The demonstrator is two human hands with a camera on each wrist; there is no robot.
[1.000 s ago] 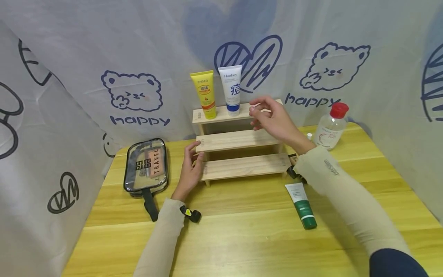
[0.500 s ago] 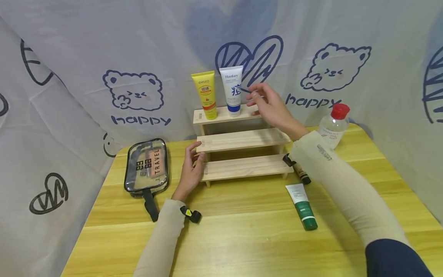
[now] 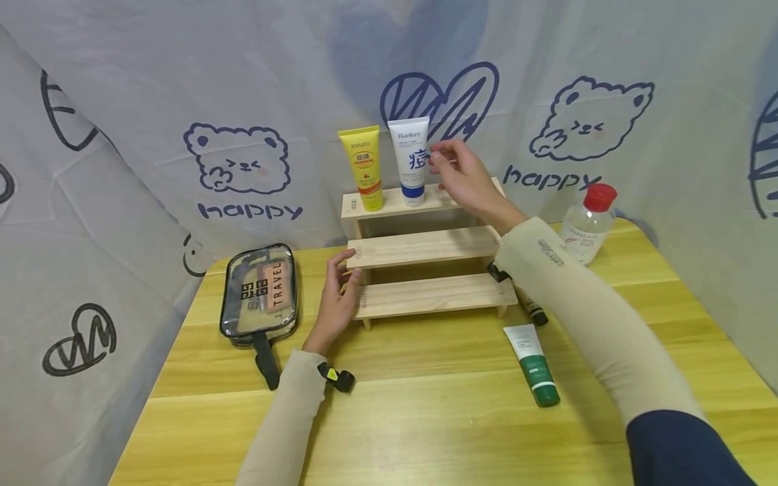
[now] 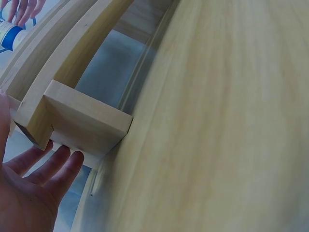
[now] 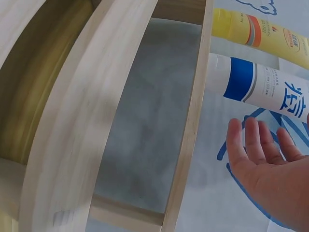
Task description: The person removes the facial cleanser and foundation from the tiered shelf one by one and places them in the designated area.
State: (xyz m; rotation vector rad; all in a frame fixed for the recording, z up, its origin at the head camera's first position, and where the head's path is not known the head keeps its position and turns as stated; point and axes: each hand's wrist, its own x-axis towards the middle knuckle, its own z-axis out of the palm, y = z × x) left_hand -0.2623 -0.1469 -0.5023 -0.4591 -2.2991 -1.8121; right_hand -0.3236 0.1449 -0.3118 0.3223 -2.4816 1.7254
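A yellow tube and a white-and-blue tube stand upright on the top tier of a three-tier wooden shelf. Just right of the white tube is my right hand, its fingers loosely bent and holding nothing; the right wrist view shows the hand below the white tube, with a gap between fingers and tube. My left hand is at the shelf's left end. Its relaxed fingertips touch the end of the wooden shelf in the left wrist view.
A clear travel pouch lies left of the shelf. At right, a green-and-white tube lies on the table, near a dark-capped tube partly behind my right sleeve. A red-capped clear bottle stands farther back.
My right hand has moved up and left, closer to the white-and-blue tube. More of the dark-capped tube was uncovered half a second ago. My left hand keeps its place at the shelf.
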